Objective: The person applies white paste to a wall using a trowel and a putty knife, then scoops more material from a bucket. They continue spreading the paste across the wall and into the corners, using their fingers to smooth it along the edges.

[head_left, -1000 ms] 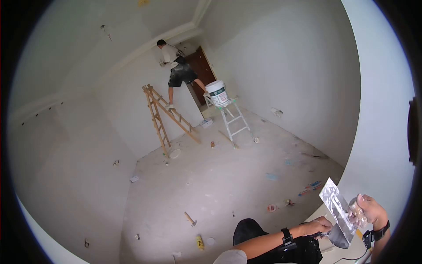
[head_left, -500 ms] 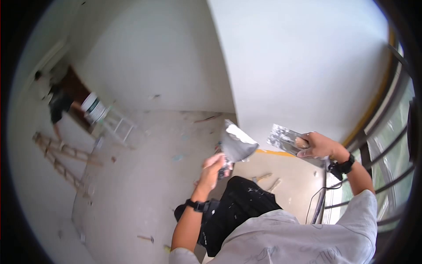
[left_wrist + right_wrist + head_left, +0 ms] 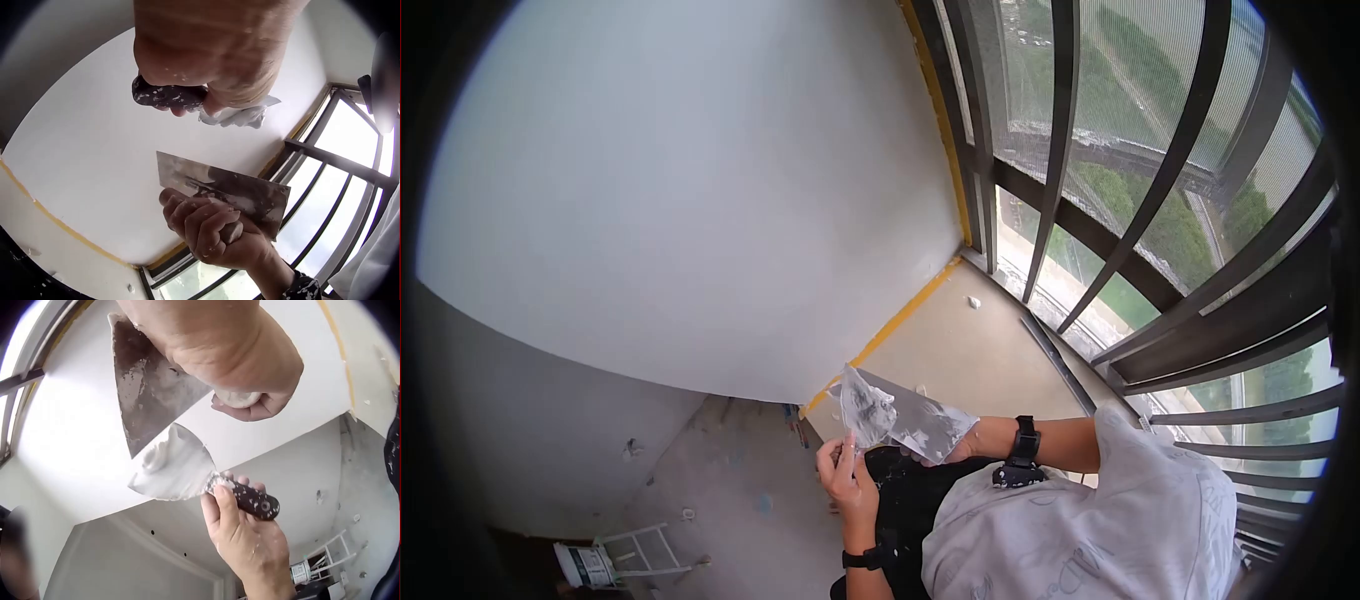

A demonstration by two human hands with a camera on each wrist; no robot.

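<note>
My left hand grips the black, paint-flecked handle of a putty knife. White putty lies heaped on its fan-shaped blade. My right hand has its fingers curled round the pale handle of a plastering trowel. Smears of putty mark the trowel's rectangular metal blade. In the head view the two blades overlap in front of my lap, the putty knife on the left. The right wrist view shows the trowel's lower corner close to the putty on the knife.
A white wall edged with yellow tape rises ahead. The beige ledge carries a small white lump. Dark window bars run along the right. At lower left, a white bucket appears beside a step stool.
The head view has swung right from the room, ladder and other person to the wall and window. The putty knife and trowel have come from apart to overlapping blades.
</note>
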